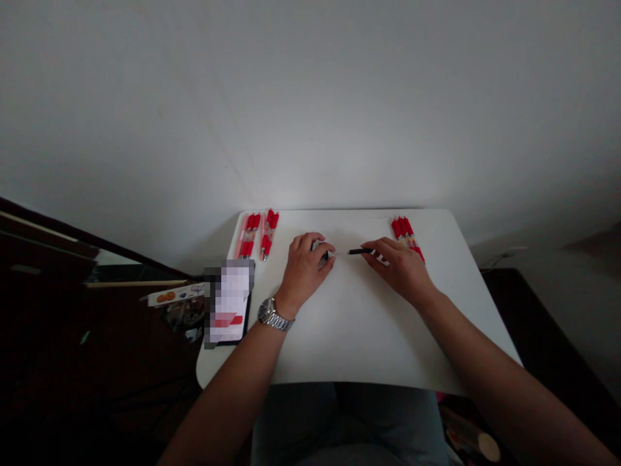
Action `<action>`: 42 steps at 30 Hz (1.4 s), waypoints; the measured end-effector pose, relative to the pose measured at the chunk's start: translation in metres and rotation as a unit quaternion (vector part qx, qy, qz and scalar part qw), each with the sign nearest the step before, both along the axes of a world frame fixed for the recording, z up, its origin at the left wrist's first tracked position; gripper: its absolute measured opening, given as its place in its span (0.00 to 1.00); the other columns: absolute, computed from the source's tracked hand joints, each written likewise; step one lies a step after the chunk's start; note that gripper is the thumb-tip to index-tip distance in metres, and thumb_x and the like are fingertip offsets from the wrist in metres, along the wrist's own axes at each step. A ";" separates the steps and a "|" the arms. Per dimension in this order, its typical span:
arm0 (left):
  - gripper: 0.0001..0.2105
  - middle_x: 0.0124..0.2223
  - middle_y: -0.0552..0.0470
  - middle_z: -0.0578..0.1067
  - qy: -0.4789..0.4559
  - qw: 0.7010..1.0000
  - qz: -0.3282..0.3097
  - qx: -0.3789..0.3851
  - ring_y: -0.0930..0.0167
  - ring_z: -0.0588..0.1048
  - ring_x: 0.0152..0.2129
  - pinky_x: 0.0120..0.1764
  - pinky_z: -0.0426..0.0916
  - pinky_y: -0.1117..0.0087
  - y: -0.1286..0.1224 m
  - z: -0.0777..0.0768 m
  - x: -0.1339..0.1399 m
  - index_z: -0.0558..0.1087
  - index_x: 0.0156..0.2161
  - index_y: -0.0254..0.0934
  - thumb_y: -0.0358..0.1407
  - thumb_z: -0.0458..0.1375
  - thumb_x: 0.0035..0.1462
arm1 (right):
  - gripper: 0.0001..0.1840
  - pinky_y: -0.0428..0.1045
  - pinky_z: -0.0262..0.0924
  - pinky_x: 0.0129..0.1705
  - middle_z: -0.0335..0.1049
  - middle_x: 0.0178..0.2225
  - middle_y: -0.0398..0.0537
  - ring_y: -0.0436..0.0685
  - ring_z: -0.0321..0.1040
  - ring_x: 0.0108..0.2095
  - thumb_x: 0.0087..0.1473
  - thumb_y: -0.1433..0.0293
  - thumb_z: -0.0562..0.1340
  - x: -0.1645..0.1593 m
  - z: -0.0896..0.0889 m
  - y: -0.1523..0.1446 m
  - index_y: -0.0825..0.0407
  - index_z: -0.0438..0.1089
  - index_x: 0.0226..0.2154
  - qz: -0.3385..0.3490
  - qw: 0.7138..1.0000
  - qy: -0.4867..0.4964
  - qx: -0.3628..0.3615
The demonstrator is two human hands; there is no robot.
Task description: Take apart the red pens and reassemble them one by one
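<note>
My left hand (310, 255), with a metal watch (274, 314) on its wrist, is closed over the middle of the white table. Its curled fingers partly hide a dark object (319, 246) that I cannot make out. My right hand (398, 262) pinches a black pen part (359, 250), held nearly level and pointing at the left hand. A thin pale length runs between the part's tip and the left fingers; whether it joins both is unclear. Just beyond the right hand lie several red pens (403, 232) side by side.
More red pens lie in two groups at the back left, one group (248, 234) beside the other (269, 233). A phone (233, 304), partly blurred, rests at the left edge of the white table (339, 336). A wall (339, 129) stands behind the table.
</note>
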State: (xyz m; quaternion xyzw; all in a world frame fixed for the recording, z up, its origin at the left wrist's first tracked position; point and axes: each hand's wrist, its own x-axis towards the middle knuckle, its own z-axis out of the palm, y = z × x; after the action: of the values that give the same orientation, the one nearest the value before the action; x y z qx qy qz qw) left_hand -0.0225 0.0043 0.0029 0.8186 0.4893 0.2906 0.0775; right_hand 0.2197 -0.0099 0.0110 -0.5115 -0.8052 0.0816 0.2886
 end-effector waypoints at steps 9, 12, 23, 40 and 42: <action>0.08 0.50 0.47 0.73 -0.057 0.997 0.057 0.016 0.63 0.70 0.50 0.56 0.64 0.59 0.002 0.016 -0.011 0.76 0.47 0.41 0.35 0.56 0.67 | 0.10 0.50 0.66 0.36 0.72 0.40 0.51 0.55 0.72 0.34 0.64 0.67 0.61 -0.002 -0.008 0.003 0.51 0.75 0.46 -0.015 1.000 0.010 -0.024; 0.08 0.48 0.48 0.75 -0.062 0.995 0.073 0.018 0.64 0.71 0.49 0.56 0.64 0.58 0.004 0.023 -0.016 0.75 0.47 0.40 0.34 0.55 0.67 | 0.10 0.50 0.64 0.36 0.72 0.40 0.50 0.56 0.72 0.35 0.63 0.68 0.61 -0.005 -0.011 0.003 0.50 0.74 0.47 -0.017 0.999 0.000 -0.037; 0.07 0.47 0.47 0.75 -0.062 0.995 0.069 -0.041 0.64 0.72 0.47 0.53 0.67 0.59 -0.031 0.022 -0.036 0.73 0.47 0.39 0.33 0.54 0.67 | 0.09 0.51 0.64 0.39 0.70 0.39 0.50 0.58 0.71 0.37 0.62 0.68 0.62 -0.017 -0.016 0.003 0.51 0.72 0.45 -0.032 0.998 -0.002 -0.049; 0.11 0.51 0.42 0.69 0.079 0.993 0.084 -0.002 0.60 0.68 0.46 0.51 0.66 0.55 -0.037 0.001 -0.021 0.69 0.52 0.37 0.31 0.49 0.68 | 0.12 0.54 0.66 0.42 0.70 0.41 0.52 0.60 0.71 0.39 0.62 0.65 0.60 -0.019 -0.022 0.002 0.50 0.72 0.47 -0.048 0.998 0.009 -0.049; 0.11 0.51 0.42 0.69 0.111 0.988 0.109 0.010 0.59 0.68 0.46 0.51 0.66 0.55 -0.029 0.001 -0.021 0.69 0.52 0.36 0.31 0.48 0.69 | 0.12 0.54 0.66 0.42 0.70 0.40 0.51 0.60 0.71 0.39 0.62 0.65 0.60 -0.019 -0.023 0.002 0.49 0.72 0.46 -0.047 0.998 0.011 -0.046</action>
State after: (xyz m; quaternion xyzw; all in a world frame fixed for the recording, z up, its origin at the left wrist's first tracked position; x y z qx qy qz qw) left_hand -0.0433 -0.0243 0.0043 0.7882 0.5785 0.2092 -0.0173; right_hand 0.2005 -0.0081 -0.0122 -0.5606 -0.7723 0.1105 0.2775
